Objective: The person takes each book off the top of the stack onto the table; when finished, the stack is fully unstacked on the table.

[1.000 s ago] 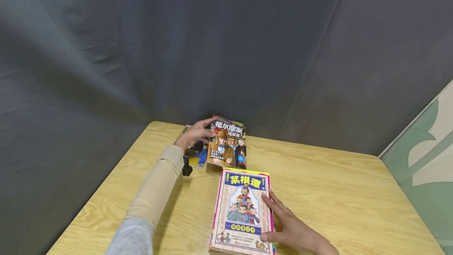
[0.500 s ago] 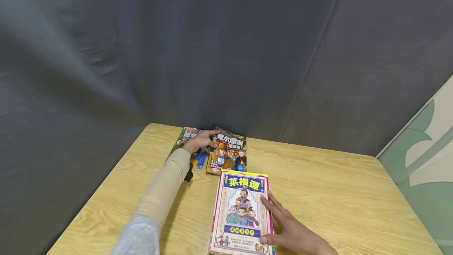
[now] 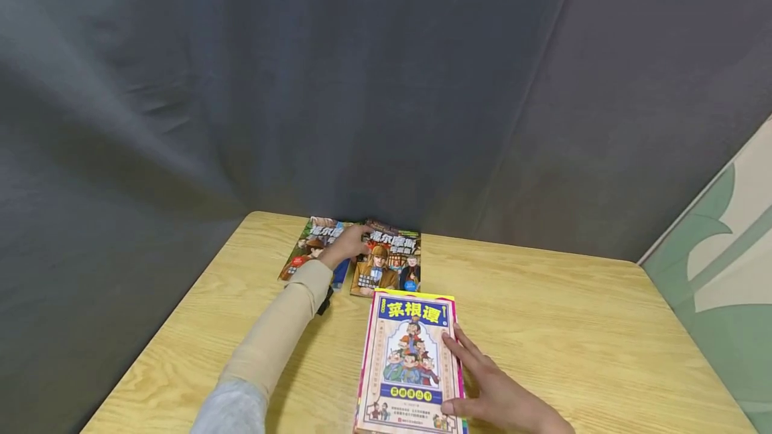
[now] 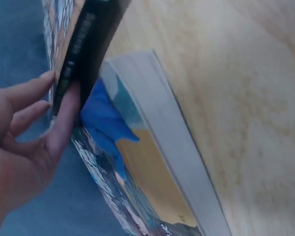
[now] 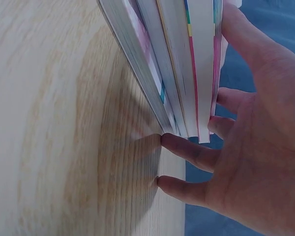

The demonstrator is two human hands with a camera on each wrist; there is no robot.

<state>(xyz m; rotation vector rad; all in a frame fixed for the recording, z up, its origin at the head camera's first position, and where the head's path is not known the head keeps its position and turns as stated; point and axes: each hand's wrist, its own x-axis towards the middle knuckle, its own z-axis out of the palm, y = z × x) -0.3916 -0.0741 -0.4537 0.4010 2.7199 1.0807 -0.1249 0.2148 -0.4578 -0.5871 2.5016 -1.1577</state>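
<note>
My left hand is at the back of the table, between two comic-style books. Its thumb and fingers pinch the dark-spined book, whose cover shows a figure in a brown coat and cap. In the left wrist view, my thumb lies against the black spine. Partly under my hand is a second book, its blue and yellow cover part showing close up. My right hand rests along the right edge of a book stack, fingers spread, with two fingertips down at table level in the right wrist view.
The wooden table carries all the books. A dark curtain hangs right behind its back edge. A small black object shows below the left wrist. A green and cream patterned wall stands at the right.
My left hand and the pinched book have come down lower at the table's back. More of the second book's cover shows to the left. My right hand stays on the stack.
</note>
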